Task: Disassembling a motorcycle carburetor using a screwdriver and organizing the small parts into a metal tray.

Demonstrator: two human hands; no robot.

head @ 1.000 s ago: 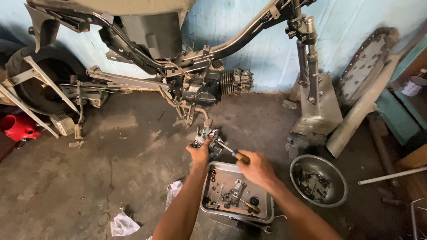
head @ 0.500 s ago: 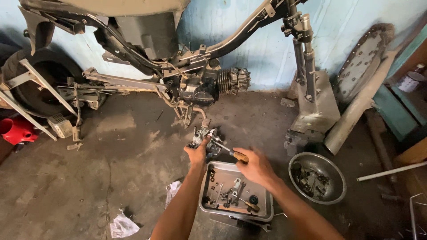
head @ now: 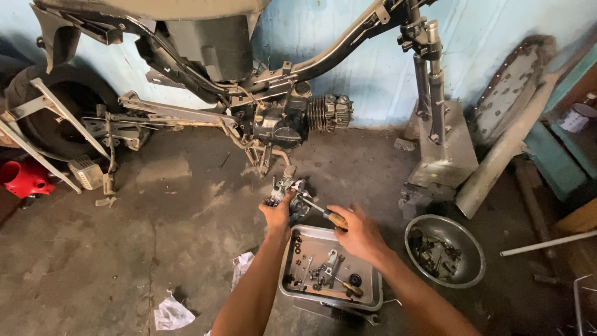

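My left hand [head: 278, 217] grips a small metal carburettor-like part [head: 287, 188] held up over the floor. My right hand [head: 359, 233] holds a screwdriver with a wooden-coloured handle [head: 336, 218], its shaft pointing left into the part. Below both hands sits a rectangular metal tray [head: 373, 297] with several small parts and tools in it. Behind stands a stripped motorcycle frame with its engine [head: 292, 121].
A round metal bowl [head: 469, 239] of small parts lies at the right. A tyre [head: 62, 121] and a red object [head: 25, 177] sit at the left. Crumpled paper [head: 171, 314] is on the concrete floor. Metal plates and a wheel rim [head: 510, 87] lean on the blue wall.
Both hands stay on the part and the screwdriver. The view has shifted slightly; nothing else has visibly moved.
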